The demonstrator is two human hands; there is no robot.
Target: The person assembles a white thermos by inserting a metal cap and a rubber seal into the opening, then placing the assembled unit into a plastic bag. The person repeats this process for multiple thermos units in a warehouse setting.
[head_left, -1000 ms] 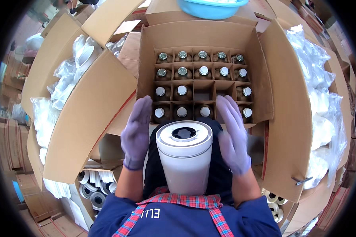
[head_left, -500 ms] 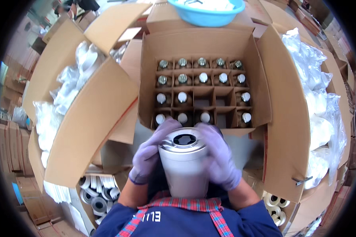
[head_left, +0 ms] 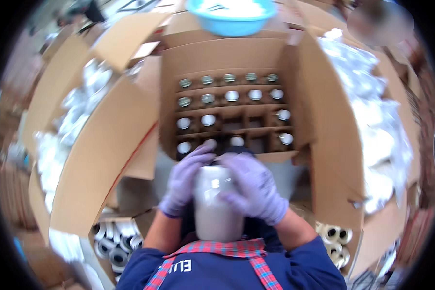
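A grey-white cylindrical container [head_left: 216,203] stands close to my chest, between my two gloved hands. My left hand [head_left: 186,180], in a purple glove, is closed against its left side, fingers pointing up toward the far end. My right hand [head_left: 253,186], gloved alike, wraps over its upper right side with the thumb across the front. The container is tilted, so its far end with the ring is hidden by my fingers. Just beyond stands an open cardboard box [head_left: 222,48] with dividers, where several bottles [head_left: 208,120] with white or clear tops stand in the cells.
A light-blue basin [head_left: 234,24] with white things sits behind the box. Large open cartons stand left and right, holding white items in clear plastic bags [head_left: 382,130]. Low boxes by my elbows hold ring-shaped parts [head_left: 118,255] and cream rings [head_left: 331,234]. A blurred person is at the upper right.
The container has tipped so its top ring and dark opening no longer show. My right hand has moved over its upper side. The whole view has shifted slightly.
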